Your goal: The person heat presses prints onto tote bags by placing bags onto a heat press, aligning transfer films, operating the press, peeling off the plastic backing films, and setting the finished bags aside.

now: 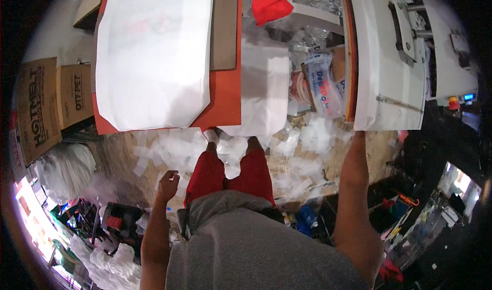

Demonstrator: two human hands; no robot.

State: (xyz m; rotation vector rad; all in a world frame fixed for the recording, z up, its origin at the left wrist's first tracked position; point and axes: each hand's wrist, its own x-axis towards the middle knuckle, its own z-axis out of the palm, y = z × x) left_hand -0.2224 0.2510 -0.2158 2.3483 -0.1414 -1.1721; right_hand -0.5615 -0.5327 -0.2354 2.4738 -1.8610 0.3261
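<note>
My left hand (pixel 168 185) hangs at my side over the floor, fingers loosely curled, with nothing seen in it. My right arm reaches forward to the lower edge of a white machine housing (pixel 392 82); the hand is hidden behind that edge. Before me on the left, a stack of white sheets or bags (pixel 153 67), with faint print showing through, lies on an orange board (pixel 226 97). A grey-brown strip (pixel 224 32) lies along the board. Between board and machine, another white sheet (pixel 265 86) hangs lower down.
A red cloth (pixel 271 6) and printed plastic bags (pixel 322 84) lie in the gap. White scraps (pixel 296 140) litter the floor. Cardboard boxes (pixel 38 109) and a white bundle (pixel 67 170) stand at left. A red-yellow button (pixel 454 102) sits on the far-right machine.
</note>
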